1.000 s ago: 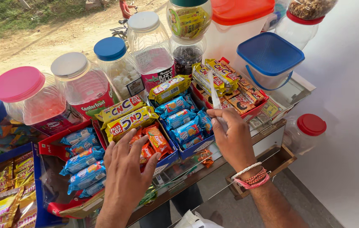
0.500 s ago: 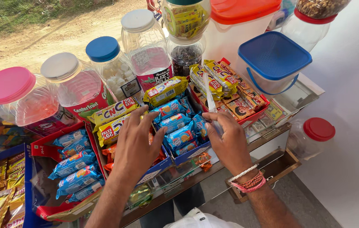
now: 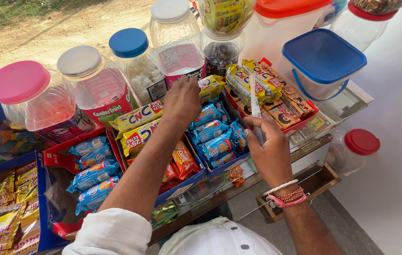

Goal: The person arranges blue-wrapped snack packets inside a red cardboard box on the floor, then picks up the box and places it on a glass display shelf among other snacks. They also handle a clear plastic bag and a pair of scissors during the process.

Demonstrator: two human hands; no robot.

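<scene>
Now your left hand (image 3: 182, 101) reaches forward over the open cardboard trays of snack packets, fingers curled down and pressed together on a yellow foil biscuit packet (image 3: 210, 86) at the back of the blue tray (image 3: 196, 175), just in front of the clear plastic jar with the white lid (image 3: 176, 38); whether they pinch it you cannot tell; your right hand (image 3: 269, 148), wearing thread bracelets (image 3: 287, 194), pinches a thin white strip (image 3: 255, 105) upright between thumb and fingers, above the blue-wrapped biscuit packs (image 3: 217, 141), beside the red tray of yellow packets (image 3: 262, 78).
</scene>
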